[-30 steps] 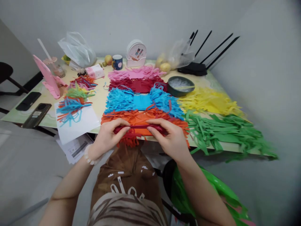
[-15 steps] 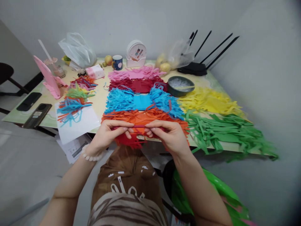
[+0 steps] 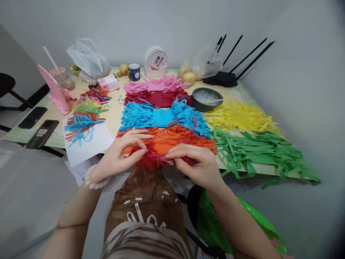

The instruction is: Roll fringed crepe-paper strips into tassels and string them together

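In front of my lap, my right hand (image 3: 199,162) pinches a red fringed paper strip (image 3: 149,160) between thumb and fingers. Its cut fringe spreads toward my left hand (image 3: 118,155), whose thumb and fingers are apart beside it. Whether a left fingertip touches the fringe is hard to tell. Just behind both hands lies an orange fringed sheet (image 3: 168,139) at the table's front edge. Beyond it are a blue fringed sheet (image 3: 163,117), a dark red one and a pink one (image 3: 156,85).
Yellow fringe (image 3: 241,116) and green fringe (image 3: 256,153) cover the table's right side, the green overhanging the edge. A dark bowl (image 3: 207,104) with chopsticks stands behind. Leftward are coloured strip bundles on white paper (image 3: 83,154), two phones and a pink stand (image 3: 55,90).
My left hand has let go of the red strip and opened, moving slightly left. My right hand still pinches it, a little lower, and the red fringe now fans out between the hands.
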A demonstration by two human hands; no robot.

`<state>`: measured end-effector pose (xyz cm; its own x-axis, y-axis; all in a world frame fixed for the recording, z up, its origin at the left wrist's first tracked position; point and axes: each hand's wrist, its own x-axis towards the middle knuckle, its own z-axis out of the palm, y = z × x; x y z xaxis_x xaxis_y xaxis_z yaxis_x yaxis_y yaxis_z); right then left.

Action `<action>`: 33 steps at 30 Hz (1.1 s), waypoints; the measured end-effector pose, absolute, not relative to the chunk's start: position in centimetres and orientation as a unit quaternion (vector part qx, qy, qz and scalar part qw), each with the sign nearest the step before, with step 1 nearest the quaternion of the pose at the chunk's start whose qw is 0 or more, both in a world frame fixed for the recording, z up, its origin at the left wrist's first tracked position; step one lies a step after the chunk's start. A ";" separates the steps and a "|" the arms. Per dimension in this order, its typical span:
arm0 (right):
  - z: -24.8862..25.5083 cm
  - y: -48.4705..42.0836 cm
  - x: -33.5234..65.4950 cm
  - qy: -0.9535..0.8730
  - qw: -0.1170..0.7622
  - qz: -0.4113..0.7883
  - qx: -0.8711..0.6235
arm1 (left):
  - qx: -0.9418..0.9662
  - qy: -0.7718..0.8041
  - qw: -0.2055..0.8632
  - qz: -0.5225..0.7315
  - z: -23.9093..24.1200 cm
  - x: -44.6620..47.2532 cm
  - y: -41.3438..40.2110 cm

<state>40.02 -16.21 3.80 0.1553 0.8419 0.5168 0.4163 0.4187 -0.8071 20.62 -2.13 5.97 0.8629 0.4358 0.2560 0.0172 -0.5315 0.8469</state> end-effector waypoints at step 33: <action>2.4 -14.9 38.9 -0.370 0.620 0.556 -0.411 | 0.863 0.069 0.125 0.485 1.0 24.5 -3.9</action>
